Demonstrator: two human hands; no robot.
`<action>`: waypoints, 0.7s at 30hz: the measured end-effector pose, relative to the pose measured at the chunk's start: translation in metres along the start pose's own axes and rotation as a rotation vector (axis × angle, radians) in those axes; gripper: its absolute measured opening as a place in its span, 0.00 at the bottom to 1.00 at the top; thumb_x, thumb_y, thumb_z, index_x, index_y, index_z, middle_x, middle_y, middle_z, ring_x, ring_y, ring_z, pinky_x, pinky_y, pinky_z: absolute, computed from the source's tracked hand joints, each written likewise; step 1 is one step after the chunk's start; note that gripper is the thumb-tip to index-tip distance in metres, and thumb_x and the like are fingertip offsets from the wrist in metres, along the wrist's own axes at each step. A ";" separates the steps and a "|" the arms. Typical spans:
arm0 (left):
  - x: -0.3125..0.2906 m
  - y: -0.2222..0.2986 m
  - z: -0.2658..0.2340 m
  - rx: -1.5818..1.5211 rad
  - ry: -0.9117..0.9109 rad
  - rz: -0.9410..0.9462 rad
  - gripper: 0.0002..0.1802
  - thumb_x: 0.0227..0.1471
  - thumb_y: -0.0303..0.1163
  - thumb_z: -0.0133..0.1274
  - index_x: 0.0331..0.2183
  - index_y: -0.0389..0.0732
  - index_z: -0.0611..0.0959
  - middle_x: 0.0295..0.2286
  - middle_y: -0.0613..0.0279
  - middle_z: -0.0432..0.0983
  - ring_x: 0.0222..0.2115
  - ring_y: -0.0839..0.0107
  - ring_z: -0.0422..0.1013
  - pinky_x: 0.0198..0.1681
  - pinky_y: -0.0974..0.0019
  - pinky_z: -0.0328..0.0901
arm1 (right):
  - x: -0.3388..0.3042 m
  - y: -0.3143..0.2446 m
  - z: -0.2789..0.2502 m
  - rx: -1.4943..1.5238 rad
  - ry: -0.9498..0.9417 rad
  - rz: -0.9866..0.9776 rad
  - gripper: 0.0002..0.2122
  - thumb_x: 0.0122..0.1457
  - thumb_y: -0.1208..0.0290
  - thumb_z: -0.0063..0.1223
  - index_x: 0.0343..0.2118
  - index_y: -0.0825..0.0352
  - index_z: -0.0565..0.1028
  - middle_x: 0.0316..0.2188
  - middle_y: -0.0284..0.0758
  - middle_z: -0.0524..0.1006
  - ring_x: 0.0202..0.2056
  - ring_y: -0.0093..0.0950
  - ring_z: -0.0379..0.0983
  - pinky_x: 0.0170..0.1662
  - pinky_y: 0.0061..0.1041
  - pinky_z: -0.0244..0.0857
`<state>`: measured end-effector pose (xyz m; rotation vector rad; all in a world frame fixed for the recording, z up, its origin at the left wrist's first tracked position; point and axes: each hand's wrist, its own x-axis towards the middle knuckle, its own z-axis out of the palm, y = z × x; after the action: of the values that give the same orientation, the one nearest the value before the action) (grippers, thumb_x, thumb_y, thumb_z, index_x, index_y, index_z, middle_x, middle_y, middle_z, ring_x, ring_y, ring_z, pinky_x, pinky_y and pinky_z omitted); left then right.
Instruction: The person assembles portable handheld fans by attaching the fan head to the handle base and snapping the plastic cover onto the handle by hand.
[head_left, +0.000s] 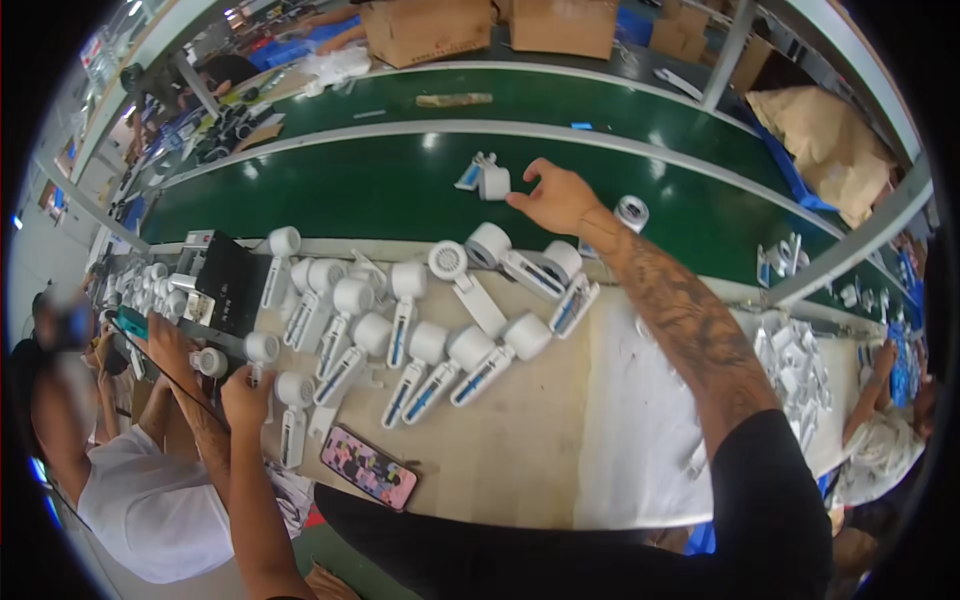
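Observation:
Over the green conveyor belt (340, 190) my right hand (560, 203) reaches out with thumb and fingers apart, holding nothing. Its fingertips are right beside a white handheld fan (494, 184) lying on the belt; whether they touch I cannot tell. At the left of the bench my left hand (246, 398) is closed round the lower part of another white handheld fan (262, 347), whose round head shows above the fingers. Several more white handheld fans (427, 343) with round heads and blue-striped handles lie in rows on the bench (530, 440) between my hands.
A phone (368, 468) with a colourful screen lies near the bench's front edge. A black box-shaped device (228, 283) stands at left, beside a co-worker (150, 490). Silvery packets (790, 370) are heaped at right. Cardboard boxes (430, 30) stand beyond the belt; metal posts (850, 245) frame it.

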<state>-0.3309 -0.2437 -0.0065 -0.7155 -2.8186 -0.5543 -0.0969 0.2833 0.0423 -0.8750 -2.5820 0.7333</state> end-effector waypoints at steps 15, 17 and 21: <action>-0.042 0.011 -0.013 0.013 -0.009 -0.180 0.18 0.44 0.43 0.64 0.35 0.42 0.86 0.28 0.48 0.81 0.32 0.48 0.77 0.36 0.51 0.70 | 0.049 -0.024 0.023 0.049 0.109 0.040 0.32 0.40 0.57 0.67 0.48 0.69 0.72 0.39 0.49 0.80 0.41 0.43 0.79 0.47 0.34 0.71; -0.039 0.021 -0.017 -0.025 0.050 -0.114 0.22 0.44 0.43 0.65 0.38 0.37 0.85 0.32 0.46 0.81 0.35 0.48 0.77 0.39 0.52 0.70 | 0.033 -0.017 -0.013 0.243 0.141 0.038 0.31 0.41 0.59 0.68 0.48 0.69 0.72 0.38 0.44 0.80 0.38 0.36 0.79 0.44 0.30 0.72; -0.056 0.052 -0.053 -0.319 0.391 0.139 0.12 0.51 0.32 0.61 0.36 0.34 0.84 0.33 0.49 0.79 0.36 0.54 0.75 0.43 0.60 0.68 | -0.065 -0.088 -0.100 0.651 -0.071 -0.077 0.20 0.54 0.69 0.62 0.49 0.68 0.71 0.34 0.30 0.79 0.29 0.17 0.73 0.28 0.17 0.62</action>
<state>-0.2523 -0.2463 0.0436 -0.7523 -2.3263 -1.0092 -0.0444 0.2191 0.1648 -0.5394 -2.1760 1.4775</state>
